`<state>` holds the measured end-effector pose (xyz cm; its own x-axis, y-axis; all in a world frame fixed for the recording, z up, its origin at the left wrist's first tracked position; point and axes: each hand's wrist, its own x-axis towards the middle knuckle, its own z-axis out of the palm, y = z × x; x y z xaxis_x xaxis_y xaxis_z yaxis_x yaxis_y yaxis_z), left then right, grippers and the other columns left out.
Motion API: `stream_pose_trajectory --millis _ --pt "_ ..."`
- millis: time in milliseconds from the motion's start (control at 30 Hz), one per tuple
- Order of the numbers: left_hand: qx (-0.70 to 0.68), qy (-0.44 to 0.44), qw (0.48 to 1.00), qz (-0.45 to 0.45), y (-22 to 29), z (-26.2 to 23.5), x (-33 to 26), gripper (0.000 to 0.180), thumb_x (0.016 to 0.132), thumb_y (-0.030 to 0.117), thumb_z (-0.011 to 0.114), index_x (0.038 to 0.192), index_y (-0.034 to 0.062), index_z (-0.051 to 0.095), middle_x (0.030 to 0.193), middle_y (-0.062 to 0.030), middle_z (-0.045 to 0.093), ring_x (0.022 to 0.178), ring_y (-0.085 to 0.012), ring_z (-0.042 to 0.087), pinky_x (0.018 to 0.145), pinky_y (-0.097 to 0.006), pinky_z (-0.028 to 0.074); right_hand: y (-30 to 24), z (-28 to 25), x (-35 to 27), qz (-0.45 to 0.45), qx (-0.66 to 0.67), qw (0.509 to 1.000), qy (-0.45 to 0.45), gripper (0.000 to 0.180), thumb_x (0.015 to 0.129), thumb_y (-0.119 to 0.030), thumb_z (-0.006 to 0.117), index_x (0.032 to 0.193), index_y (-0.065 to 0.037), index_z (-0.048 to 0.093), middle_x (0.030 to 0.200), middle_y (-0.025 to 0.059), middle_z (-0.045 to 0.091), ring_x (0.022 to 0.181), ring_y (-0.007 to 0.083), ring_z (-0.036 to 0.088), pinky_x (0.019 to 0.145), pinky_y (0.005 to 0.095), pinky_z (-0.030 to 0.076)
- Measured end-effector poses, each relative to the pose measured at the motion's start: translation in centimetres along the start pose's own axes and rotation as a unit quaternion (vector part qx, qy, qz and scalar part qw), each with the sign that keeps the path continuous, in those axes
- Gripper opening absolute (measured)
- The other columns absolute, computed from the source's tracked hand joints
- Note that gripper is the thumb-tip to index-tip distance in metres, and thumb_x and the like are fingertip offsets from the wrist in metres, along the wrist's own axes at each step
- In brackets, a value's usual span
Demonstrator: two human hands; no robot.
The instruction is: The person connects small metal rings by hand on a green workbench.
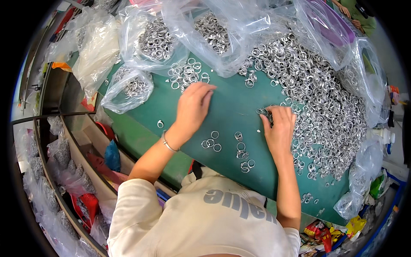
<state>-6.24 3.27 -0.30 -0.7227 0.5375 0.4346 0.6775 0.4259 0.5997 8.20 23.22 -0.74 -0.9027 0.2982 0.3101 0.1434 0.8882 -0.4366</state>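
Observation:
Silver metal rings lie in a large heap (319, 103) across the right of the green table. My right hand (279, 130) reaches to the heap's left edge. Its fingers are bent, and they grip rings (262, 111) at the tips. My left hand (195, 107) hovers just below a small pile of rings (186, 73), fingers curled together; whatever they hold, if anything, is hidden. Between my forearms sit a loose group of rings (210, 142) and a column of small ring clusters (242, 150). One lone ring (160, 124) lies left of my left wrist.
Clear plastic bags of rings, one large (156, 40) and one small (128, 88), stand at the back left. A purple bin (329, 21) is at the back right, near another person's hand (343, 10). Shelving (85, 158) with bagged parts runs along the left.

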Motion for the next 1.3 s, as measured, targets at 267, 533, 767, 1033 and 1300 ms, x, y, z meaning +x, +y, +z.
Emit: stream_pose_trajectory --millis 267,533,767,1033,1300 --pt "0.097 0.023 0.994 -0.035 -0.7 -5.9 -6.1 0.021 0.072 -0.005 0.071 0.091 0.0023 0.066 0.087 -0.0090 0.066 0.079 -0.0265 0.062 0.070 -0.033 0.045 -0.4 0.4 0.1 -0.014 -0.020 1.000 -0.015 0.018 0.078 -0.003 0.066 0.096 -0.002 0.062 0.095 0.0088 0.061 0.090 0.0263 0.053 0.079 0.0386 0.038" --pt "-0.018 -0.087 0.996 0.022 1.8 -3.6 -9.3 0.029 0.072 -0.005 0.068 0.099 0.0044 0.065 0.100 -0.0085 0.065 0.096 -0.0259 0.059 0.083 -0.039 0.043 -1.2 0.7 0.5 -0.049 0.036 0.998 -0.027 0.016 0.080 0.001 0.062 0.096 -0.001 0.062 0.094 0.0107 0.062 0.088 0.0286 0.055 0.076 0.0386 0.041" --pt "-0.079 -0.166 0.983 0.011 4.4 -2.2 -8.4 0.035 0.075 -0.002 0.068 0.108 0.0061 0.062 0.123 -0.0116 0.052 0.116 -0.0327 0.050 0.103 -0.049 0.035 -1.8 -2.2 -1.4 0.063 0.137 0.987 -0.050 0.019 0.080 0.001 0.064 0.099 0.002 0.062 0.093 0.0145 0.062 0.088 0.0322 0.057 0.081 0.0396 0.045" --pt "-0.034 -0.166 0.986 0.002 1.1 -1.9 -9.9 0.024 0.077 -0.003 0.066 0.098 0.0048 0.059 0.111 -0.0136 0.050 0.116 -0.0360 0.049 0.107 -0.057 0.030 -0.8 -3.1 -2.5 0.117 0.127 0.983 -0.056 0.021 0.078 -0.003 0.068 0.098 0.002 0.062 0.097 0.0151 0.062 0.091 0.0328 0.057 0.083 0.0412 0.045" --pt "-0.087 -0.128 0.988 -0.028 4.1 -1.8 -6.3 0.037 0.076 -0.003 0.069 0.111 0.0049 0.058 0.117 -0.0143 0.052 0.111 -0.0351 0.051 0.103 -0.047 0.038 -2.0 0.9 -0.5 0.013 0.059 0.998 -0.016 0.028 0.074 -0.003 0.071 0.099 0.001 0.061 0.088 0.0116 0.058 0.084 0.0287 0.054 0.077 0.0381 0.043"
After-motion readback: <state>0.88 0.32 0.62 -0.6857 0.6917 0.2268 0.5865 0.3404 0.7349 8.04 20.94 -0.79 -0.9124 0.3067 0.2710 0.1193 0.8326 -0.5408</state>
